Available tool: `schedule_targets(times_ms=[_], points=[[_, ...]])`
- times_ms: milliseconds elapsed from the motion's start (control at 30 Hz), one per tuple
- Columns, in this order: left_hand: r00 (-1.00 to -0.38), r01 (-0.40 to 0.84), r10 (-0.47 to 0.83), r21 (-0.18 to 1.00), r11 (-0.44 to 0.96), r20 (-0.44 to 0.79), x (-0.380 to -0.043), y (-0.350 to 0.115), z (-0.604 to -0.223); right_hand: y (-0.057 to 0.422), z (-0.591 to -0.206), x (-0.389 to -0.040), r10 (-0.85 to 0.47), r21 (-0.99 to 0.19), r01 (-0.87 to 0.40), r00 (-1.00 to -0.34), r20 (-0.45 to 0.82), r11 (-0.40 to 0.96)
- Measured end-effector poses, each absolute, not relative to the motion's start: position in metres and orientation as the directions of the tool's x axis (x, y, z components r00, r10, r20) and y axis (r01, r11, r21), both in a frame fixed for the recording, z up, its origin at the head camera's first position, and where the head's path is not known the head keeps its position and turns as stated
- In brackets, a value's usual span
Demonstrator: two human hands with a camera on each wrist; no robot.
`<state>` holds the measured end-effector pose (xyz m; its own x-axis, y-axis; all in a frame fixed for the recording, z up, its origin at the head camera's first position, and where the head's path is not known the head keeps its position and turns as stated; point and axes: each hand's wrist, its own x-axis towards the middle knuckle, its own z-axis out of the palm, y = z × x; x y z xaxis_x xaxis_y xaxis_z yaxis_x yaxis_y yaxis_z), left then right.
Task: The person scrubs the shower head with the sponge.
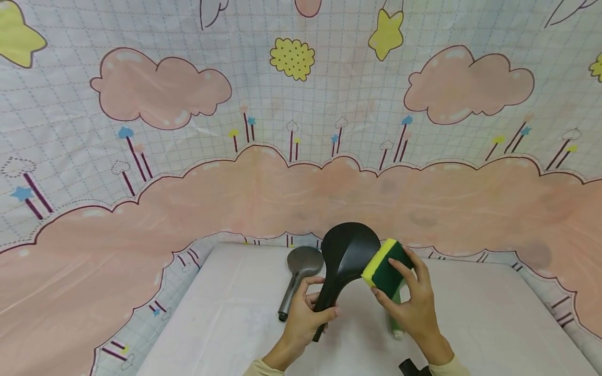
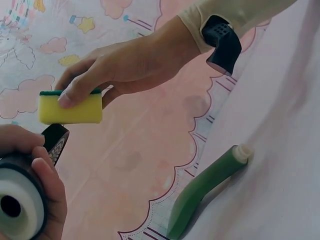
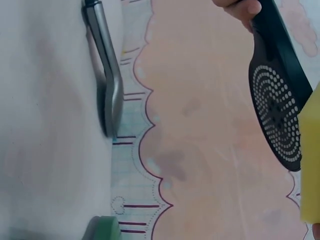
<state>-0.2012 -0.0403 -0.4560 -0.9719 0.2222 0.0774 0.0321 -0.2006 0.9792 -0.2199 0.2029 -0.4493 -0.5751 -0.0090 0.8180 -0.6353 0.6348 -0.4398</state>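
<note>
My left hand (image 1: 305, 316) grips the handle of a black hand shower head (image 1: 350, 250), its wide round head raised and its smooth back toward the head camera. The right wrist view shows the dotted spray face (image 3: 275, 112). My right hand (image 1: 418, 308) pinches a yellow sponge (image 2: 70, 109) with a dark green scouring layer between thumb and fingers. The sponge sits right at the edge of the shower head, its yellow side toward it. In the left wrist view, the handle's round end (image 2: 20, 205) shows close up, in the left hand.
A grey shower head (image 1: 304, 261) lies on the white table (image 1: 211, 313), behind and left of my left hand. Beyond my right hand lies a green shower head (image 2: 205, 190), partly hidden in the head view. A patterned curtain (image 1: 282, 198) hangs behind the table.
</note>
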Motion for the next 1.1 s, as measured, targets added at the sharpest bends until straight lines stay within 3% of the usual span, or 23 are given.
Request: schedule_targets(times_ms=[100, 400, 633, 867, 1100], points=[[-0.972, 0.042, 0.218, 0.978, -0.207, 0.087, -0.201, -0.039, -0.457, 0.201, -0.449, -0.219, 0.019, -0.476, -0.626, -0.594, 0.804, 0.618], [-0.958, -0.019, 0.279, 0.957, -0.289, 0.065, -0.199, -0.04, -0.457, 0.192, -0.444, -0.215, 0.053, -0.437, -0.718, -0.49, 0.87, 0.542], [-0.949, -0.069, 0.312, 0.928, -0.367, 0.053, -0.2, -0.041, -0.457, 0.182, -0.45, -0.212, -0.002, -0.366, -0.701, -0.465, 0.885, 0.612], [-0.956, -0.109, 0.294, 0.927, -0.358, 0.001, -0.203, -0.04, -0.459, 0.174, -0.453, -0.209, -0.069, -0.286, -0.691, -0.438, 0.896, 0.664], [-0.926, -0.106, 0.378, 0.952, -0.287, 0.011, -0.208, -0.047, -0.463, 0.174, -0.45, -0.212, -0.114, -0.198, -0.737, -0.35, 0.93, 0.647]])
